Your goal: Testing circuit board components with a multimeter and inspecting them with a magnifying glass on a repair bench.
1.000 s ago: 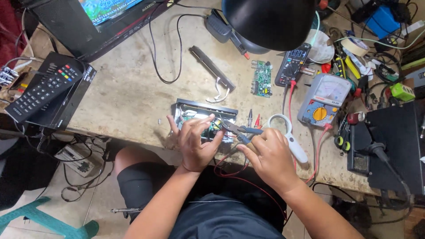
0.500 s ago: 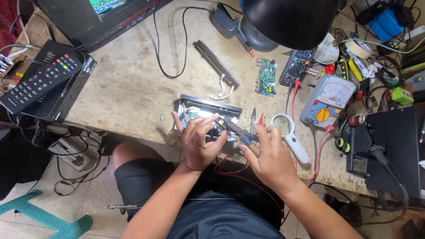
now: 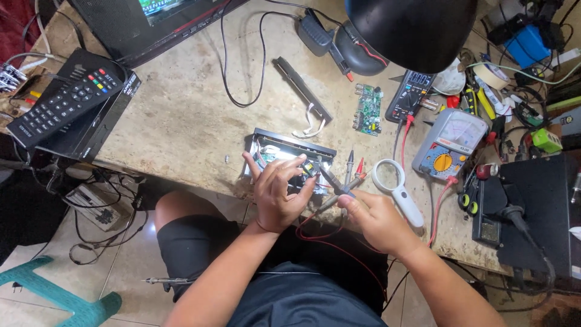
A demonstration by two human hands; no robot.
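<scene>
Cluttered workbench [image 3: 181, 121]: left hand [image 3: 275, 194] fingers spread over opened box [image 3: 290, 158]; right hand [image 3: 375, 221] clamped on probes [image 3: 339, 184].

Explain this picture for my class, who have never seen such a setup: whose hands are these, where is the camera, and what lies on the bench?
The one view comes from a camera worn on a person's head, looking down at their own bare hands. The left hand touches a small opened electronic box at the bench edge. The right hand holds thin meter probes with red leads. Nearby lie a magnifying glass, two multimeters, a green circuit board, a remote control and a black lamp shade.
</scene>
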